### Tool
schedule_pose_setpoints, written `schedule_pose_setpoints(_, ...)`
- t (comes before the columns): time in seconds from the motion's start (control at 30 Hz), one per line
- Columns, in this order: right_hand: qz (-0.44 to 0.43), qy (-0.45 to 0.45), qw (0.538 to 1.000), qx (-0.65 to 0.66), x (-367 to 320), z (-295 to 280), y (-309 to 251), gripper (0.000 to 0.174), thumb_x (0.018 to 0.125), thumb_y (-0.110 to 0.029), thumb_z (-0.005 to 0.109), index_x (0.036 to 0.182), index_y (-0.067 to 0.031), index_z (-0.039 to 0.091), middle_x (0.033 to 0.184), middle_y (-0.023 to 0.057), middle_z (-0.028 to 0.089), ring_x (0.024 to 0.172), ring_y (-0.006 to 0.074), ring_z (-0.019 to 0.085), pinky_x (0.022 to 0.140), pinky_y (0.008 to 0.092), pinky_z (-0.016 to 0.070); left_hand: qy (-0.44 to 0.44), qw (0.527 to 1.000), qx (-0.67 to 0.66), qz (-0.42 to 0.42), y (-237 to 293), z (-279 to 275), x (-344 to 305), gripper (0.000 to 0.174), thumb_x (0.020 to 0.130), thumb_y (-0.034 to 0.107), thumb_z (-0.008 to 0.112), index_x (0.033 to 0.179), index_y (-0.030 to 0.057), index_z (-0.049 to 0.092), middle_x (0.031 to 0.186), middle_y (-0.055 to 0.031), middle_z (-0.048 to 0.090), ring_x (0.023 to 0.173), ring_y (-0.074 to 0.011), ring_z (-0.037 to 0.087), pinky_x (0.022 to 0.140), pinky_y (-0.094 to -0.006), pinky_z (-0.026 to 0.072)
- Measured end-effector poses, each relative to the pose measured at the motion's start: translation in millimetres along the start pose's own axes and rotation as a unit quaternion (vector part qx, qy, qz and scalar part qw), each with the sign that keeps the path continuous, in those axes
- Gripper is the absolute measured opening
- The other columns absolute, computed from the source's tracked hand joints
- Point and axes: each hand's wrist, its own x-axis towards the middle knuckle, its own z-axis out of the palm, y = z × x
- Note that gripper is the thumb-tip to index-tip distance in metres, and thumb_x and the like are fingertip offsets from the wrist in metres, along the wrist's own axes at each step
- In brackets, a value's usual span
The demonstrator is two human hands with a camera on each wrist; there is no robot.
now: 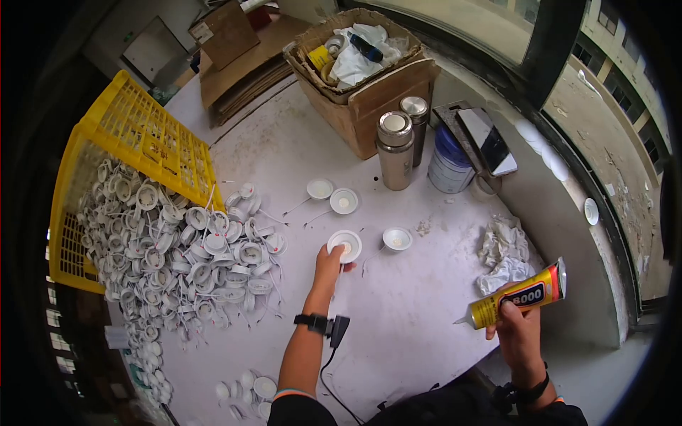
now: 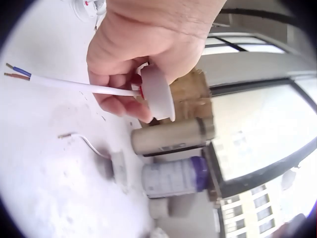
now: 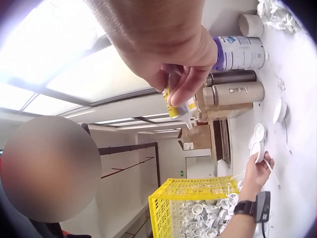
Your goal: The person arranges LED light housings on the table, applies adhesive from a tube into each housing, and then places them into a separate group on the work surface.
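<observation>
My left hand (image 1: 329, 268) holds a round white light housing (image 1: 345, 246) by its edge, above the table. In the left wrist view, a white cable (image 2: 74, 86) with stripped blue and brown wires leaves the back of that housing (image 2: 157, 92). My right hand (image 1: 519, 332) grips a yellow and black glue tube (image 1: 522, 292) marked "B000", its pale nozzle (image 1: 463, 321) pointing left. To the right of the left hand lies another white light housing (image 1: 397, 239). Beyond the hand, two more, a nearer housing (image 1: 344, 201) and a farther housing (image 1: 320, 189), sit side by side.
A tipped yellow crate (image 1: 147, 135) spills a large heap of white housings (image 1: 206, 248) across the left. At the back stand a cardboard box (image 1: 327, 106), a steel flask (image 1: 395, 153), a darker flask (image 1: 419, 117) and a blue-lidded tub (image 1: 449, 167). Crumpled white paper (image 1: 503, 245) lies right.
</observation>
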Motion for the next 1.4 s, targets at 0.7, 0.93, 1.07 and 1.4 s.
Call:
schedule_pose_setpoints(0.7,-0.131,-0.265,0.951,-0.092,-135,83,13,0.028,0.071,-0.003,0.057,0.090,0.0025,0.038,0.088,0.0217,0.053,0.056,0.0208,0.056,0.043,0.0261,0.0488,-0.311,0.821,-0.479,-0.018,-1,-37,-335,0.040,0.089,0.030,0.035,0.122,0.0130,0.022,0.117,-0.0130,0.037,0.094,-0.0295,0.049,0.068,-0.0349,0.0446)
schedule_pose_setpoints(0.93,-0.143,-0.336,0.926,-0.101,-144,80,13,0.032,0.071,0.009,0.055,0.099,0.0034,0.040,0.099,0.0204,0.052,0.078,0.0210,0.059,0.059,0.0261,0.0528,-0.331,0.805,-0.491,0.021,1,-41,-347,0.041,0.088,0.030,0.036,0.122,0.0120,0.022,0.116,-0.0127,0.038,0.095,-0.0294,0.049,0.069,-0.0355,0.0462)
schedule_pose_setpoints(1.07,-0.152,-0.337,0.922,-0.112,-147,80,15,0.029,0.071,0.009,0.055,0.097,0.0044,0.041,0.098,0.0206,0.052,0.075,0.0203,0.059,0.059,0.0257,0.0525,-0.285,0.859,-0.425,0.010,2,-39,-353,0.048,0.085,0.040,0.039,0.125,0.0193,0.024,0.114,-0.0191,0.039,0.086,-0.0336,0.051,0.061,-0.0356,0.0447)
schedule_pose_setpoints(1.4,-0.152,-0.333,0.918,-0.155,-151,80,15,0.030,0.069,0.007,0.058,0.096,0.0036,0.044,0.099,0.0185,0.052,0.080,0.0209,0.058,0.061,0.0267,0.0517,-0.307,0.858,-0.410,0.025,2,-39,-356,0.048,0.086,0.040,0.037,0.126,0.0188,0.022,0.113,-0.0181,0.040,0.088,-0.0331,0.050,0.059,-0.0341,0.0441)
